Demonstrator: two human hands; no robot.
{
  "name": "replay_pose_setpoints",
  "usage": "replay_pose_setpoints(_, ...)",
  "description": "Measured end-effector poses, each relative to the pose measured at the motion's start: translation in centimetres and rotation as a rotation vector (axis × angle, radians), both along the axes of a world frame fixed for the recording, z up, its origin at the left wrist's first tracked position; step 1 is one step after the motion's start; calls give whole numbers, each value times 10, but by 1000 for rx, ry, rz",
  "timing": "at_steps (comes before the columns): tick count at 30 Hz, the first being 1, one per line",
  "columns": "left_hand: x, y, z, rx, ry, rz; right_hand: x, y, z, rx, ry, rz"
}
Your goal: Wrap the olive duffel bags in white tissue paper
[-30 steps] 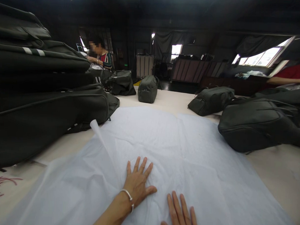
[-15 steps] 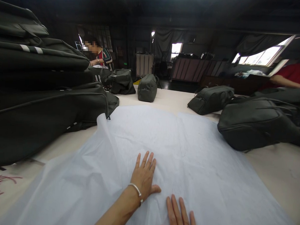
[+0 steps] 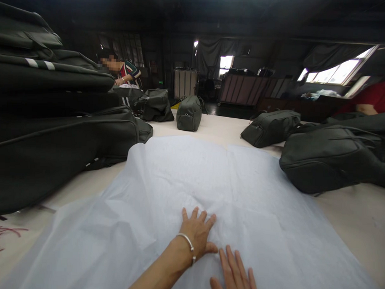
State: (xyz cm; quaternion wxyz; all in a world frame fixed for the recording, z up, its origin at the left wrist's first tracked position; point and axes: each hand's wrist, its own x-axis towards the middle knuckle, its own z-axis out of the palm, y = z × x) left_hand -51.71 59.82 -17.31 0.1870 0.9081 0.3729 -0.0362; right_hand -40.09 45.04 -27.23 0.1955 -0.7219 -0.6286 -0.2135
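A large sheet of thin white material [image 3: 265, 218] lies over the pale table, wrinkled on its left side. My left hand [image 3: 197, 233], with a silver bracelet at the wrist, rests on the sheet with its fingers spread. Just to its right and nearer to me, my right hand [image 3: 235, 274] lies on the sheet, fingers stretched out, partly cut off by the bottom edge. My left thumb is close to the right hand's fingertips. Neither hand holds anything.
Dark bags are stacked [image 3: 53, 144] on the left. More dark bags stand at the back [image 3: 189, 113] and right [image 3: 331, 160]. Red threads [image 3: 0, 234] lie at the lower left. A person in a striped top [image 3: 130, 72] is at the back left; a red sleeve [image 3: 375, 98] shows at right.
My left hand has moved right and toward me, its fingers spread wider. My right hand has shifted slightly right and forward. The sheet's curled left edge has flattened somewhat.
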Motion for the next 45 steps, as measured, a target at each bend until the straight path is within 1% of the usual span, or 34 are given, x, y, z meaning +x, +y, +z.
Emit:
replay_pose_setpoints(3, 2, -3, -1, -5, 20, 8, 21, 14, 39, -53, 1, 112)
replay_pose_setpoints(5, 2, -5, -4, -12, 8, 22, 30, 32, 63, -54, 54, 133)
replay_pose_setpoints(6, 1, -5, -4, -16, -3, 27, 31, 42, 72, -53, 89, 127)
replay_pose_setpoints(7, 1, -6, -5, -19, -15, 30, 32, 51, 77, -55, 118, 128)
replay_pose_setpoints(8, -1, -6, -4, -24, -27, 31, 31, 60, 78, -70, 142, 140)
replay_pose_setpoints(10, -4, -6, -2, -42, -48, 34, 29, 74, 69, -89, 168, 176)
replay_pose_setpoints(13, -10, -7, -1, -59, -69, 47, 27, 82, 41, -39, 201, 156)
replay_pose_setpoints(15, -14, -7, -6, -50, -76, 38, 28, 82, 25, -1, 243, 114)
replay_pose_setpoints(17, -16, -6, -15, -24, -61, 31, 29, 81, 16, 16, 283, 94)
replay_pose_setpoints(21, -19, -4, -34, 32, -25, 37, 30, 82, 16, 42, 331, 94)
replay_pose_setpoints(23, -20, -5, -39, 36, -27, 31, 30, 82, 17, 53, 346, 87)
replay_pose_setpoints(25, -21, -6, -41, 37, -31, 40, 29, 83, 18, 59, 349, 85)
replay_pose_setpoints(29, -24, -10, -40, 53, -50, 73, 29, 82, 17, 55, 335, 99)
replay_pose_setpoints(33, -20, -11, -37, 41, -63, 65, 29, 83, 16, 71, 331, 101)
replay_pose_setpoints(37, -16, -10, -28, 13, -8, 78, 29, 83, 17, 76, 324, 101)
replay_pose_setpoints(41, -15, -12, -20, 2, -45, 56, 29, 83, 19, 78, 306, 106)
replay_pose_setpoints(45, -14, -14, -21, 12, 12, 62, 29, 83, 20, 74, 291, 104)
